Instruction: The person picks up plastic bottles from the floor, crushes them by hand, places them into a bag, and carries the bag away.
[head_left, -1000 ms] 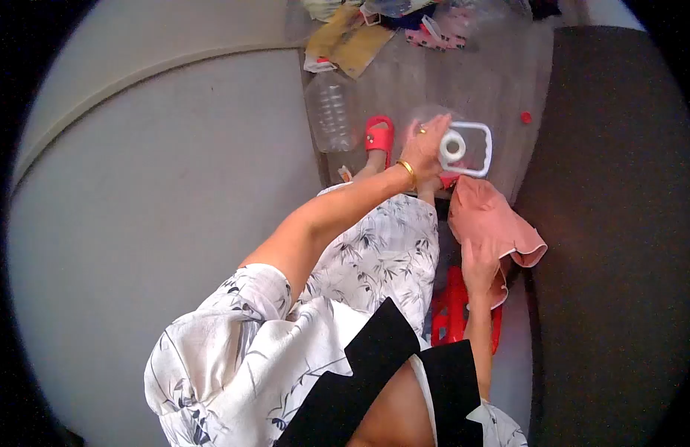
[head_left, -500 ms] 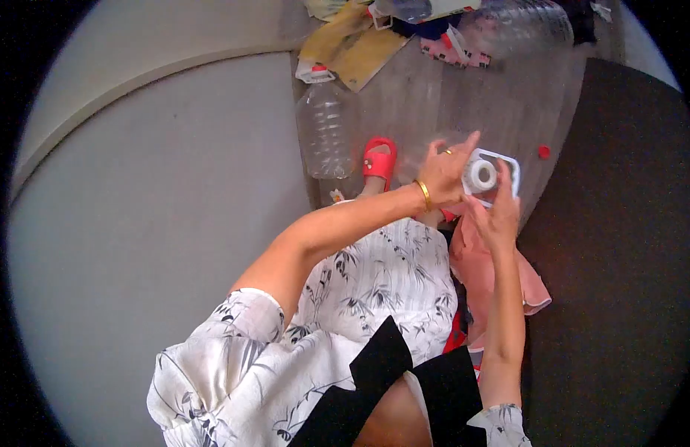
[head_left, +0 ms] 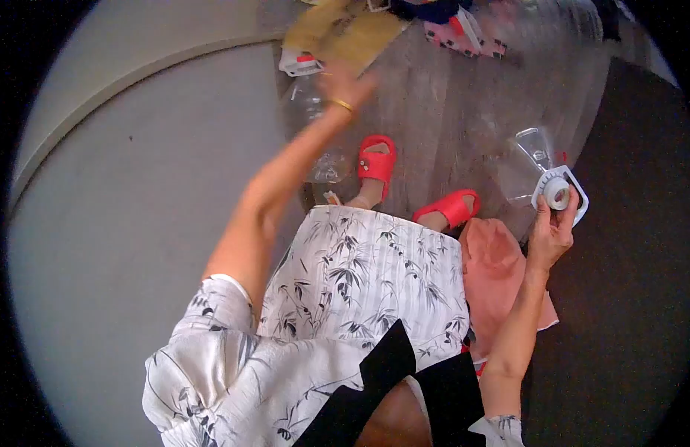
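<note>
In the head view my right hand (head_left: 551,237) grips the white neck of a clear plastic bottle (head_left: 518,177), thumb and fingers around it. A white carry handle (head_left: 580,195) surrounds the neck, and the mouth shows no cap. My left hand (head_left: 350,86), with a gold bracelet at the wrist, is smeared by motion, so its fingers cannot be read. It passes over or beside another large clear bottle (head_left: 326,165) with a red cap (head_left: 305,58) and white handle. Whether they touch is unclear.
A loose red cap (head_left: 561,156) lies beyond the held bottle. At the far end are brown paper (head_left: 367,41), a pink patterned item (head_left: 464,45) and another big clear bottle (head_left: 554,26). Red slippers (head_left: 376,160) are on my feet; a pink cloth (head_left: 498,287) hangs at the right.
My left hand has left the uncapped bottle and swung forward and left to the red-capped one. My right hand has carried the uncapped bottle right and closer, tilting it.
</note>
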The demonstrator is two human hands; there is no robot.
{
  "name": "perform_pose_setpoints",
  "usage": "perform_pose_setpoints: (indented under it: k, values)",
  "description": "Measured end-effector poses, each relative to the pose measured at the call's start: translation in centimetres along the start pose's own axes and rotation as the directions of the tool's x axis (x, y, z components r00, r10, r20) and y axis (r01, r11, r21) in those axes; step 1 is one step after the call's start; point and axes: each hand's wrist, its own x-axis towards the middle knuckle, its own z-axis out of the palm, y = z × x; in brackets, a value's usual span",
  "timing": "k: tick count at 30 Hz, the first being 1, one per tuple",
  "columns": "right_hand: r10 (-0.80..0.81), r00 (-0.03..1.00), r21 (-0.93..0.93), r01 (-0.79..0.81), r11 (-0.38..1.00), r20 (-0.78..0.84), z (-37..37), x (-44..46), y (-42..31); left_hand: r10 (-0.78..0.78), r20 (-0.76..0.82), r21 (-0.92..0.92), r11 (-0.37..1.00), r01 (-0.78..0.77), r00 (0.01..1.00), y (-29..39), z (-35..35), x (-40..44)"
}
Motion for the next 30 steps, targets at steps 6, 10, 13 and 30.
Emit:
perform_pose_setpoints:
  k: [6,10,13,30]
  values:
    - [0.024,0.999,0.081,-0.027,0.996,0.038,0.4,-1.8,1.5,-0.413,0.14,0.075,0.911,0.407,0.9,-17.5,1.6,8.2]
    - [0.069,0.997,0.025,-0.071,0.997,0.046,1.0,-1.8,0.8,-0.502,0.232,-0.288,0.783,0.551,0.833,-20.8,3.5,6.9]
    - [0.053,0.998,0.167,-0.056,0.984,0.025,1.8,-1.8,1.6,-0.562,0.232,-0.033,0.811,0.584,0.794,-21.1,5.2,6.0]
    - [0.102,0.992,-0.656,-0.032,0.754,0.069,-1.5,0.1,-1.3,0.33,0.218,-0.384,0.894,-0.23,0.918,5.5,-13.7,-9.0]
